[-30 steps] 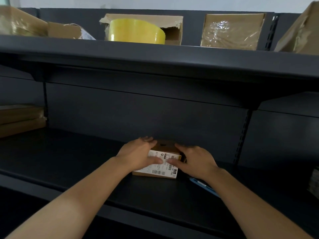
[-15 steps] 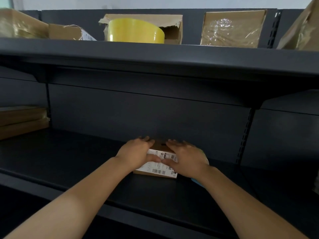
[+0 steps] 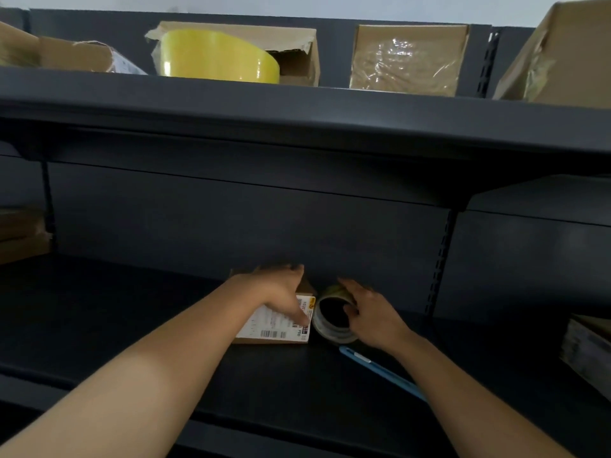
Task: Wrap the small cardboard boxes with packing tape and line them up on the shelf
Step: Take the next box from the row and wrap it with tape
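Now, taping starts: my left hand [image 3: 281, 290] holds the small cardboard box [image 3: 277, 328] on the shelf [image 3: 148, 325], my right hand [image 3: 373, 315] grips the tape roll [image 3: 330, 330] beside it; next I need its free end.

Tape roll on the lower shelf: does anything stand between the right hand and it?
Nothing visible does. The right hand grips the tape roll, which stands beside the labelled cardboard box held by the left hand.

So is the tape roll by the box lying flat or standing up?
Standing on edge: the tape roll shows its dark hole facing the camera, the right hand holding it.
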